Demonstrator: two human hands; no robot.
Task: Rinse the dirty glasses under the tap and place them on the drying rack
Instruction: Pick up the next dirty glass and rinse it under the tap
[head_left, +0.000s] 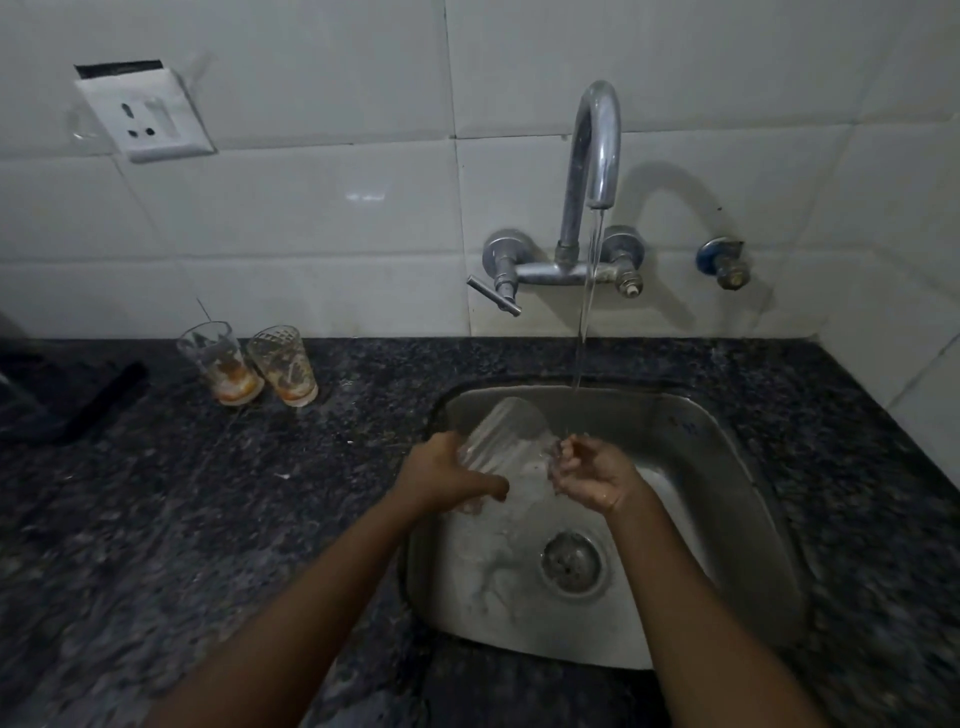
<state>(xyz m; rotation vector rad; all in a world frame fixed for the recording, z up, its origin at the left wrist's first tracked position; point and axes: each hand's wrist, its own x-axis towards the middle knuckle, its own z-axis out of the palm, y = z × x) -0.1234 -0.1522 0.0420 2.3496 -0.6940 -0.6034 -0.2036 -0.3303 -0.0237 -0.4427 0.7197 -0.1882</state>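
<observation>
Now, left hand: gripping glass, mouth toward 1 o'clock.
Right hand: empty, loosely cupped under stream.

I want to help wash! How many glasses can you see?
3. One glass is in the left hand over the sink. Two dirty glasses stand together on the counter.

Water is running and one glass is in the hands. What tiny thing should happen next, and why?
Probably tip the clear ribbed glass a little to the right. The left hand grips it over the steel sink, but the thin water stream from the curved chrome tap lands on the right hand beside it, so the glass seems to miss most of the water.
</observation>
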